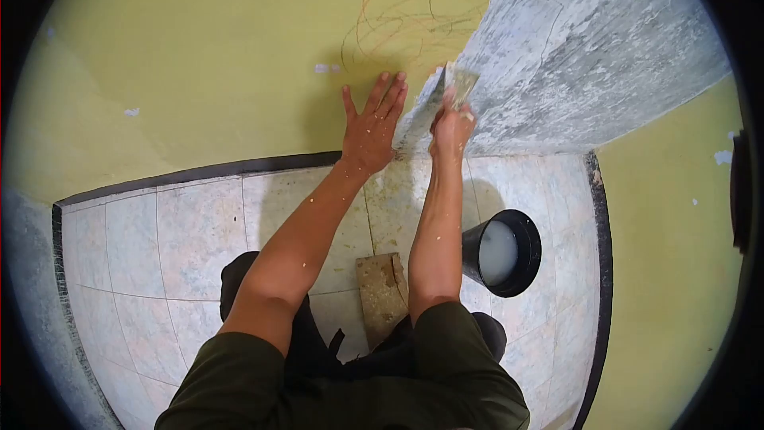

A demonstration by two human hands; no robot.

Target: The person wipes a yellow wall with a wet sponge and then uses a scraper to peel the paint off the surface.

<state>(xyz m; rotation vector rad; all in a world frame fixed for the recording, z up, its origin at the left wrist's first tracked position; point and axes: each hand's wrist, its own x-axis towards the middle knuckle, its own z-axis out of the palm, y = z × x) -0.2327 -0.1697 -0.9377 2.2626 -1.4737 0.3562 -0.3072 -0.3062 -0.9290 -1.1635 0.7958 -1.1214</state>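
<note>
Flat against the yellow-green painted wall (239,56) rests my left hand (372,126), fingers stretched out and small flecks stuck to the skin. My right hand (452,123) is wrapped round a scraper (461,84), whose blade meets the ragged edge of the paint. To the right of that edge the wall is bare, a grey-white scraped surface (573,56). Curly orange and dark scribbles (406,16) mark the paint above my hands. The scraper's handle is mostly hidden by my fingers.
A black bucket (532,259) holding cloudy whitish liquid stands on the tiled floor (199,231), right of my right forearm. A worn brown board (382,291) lies between my legs. Paint crumbs litter the tiles below the wall. Dark skirting (278,163) runs along the wall's foot.
</note>
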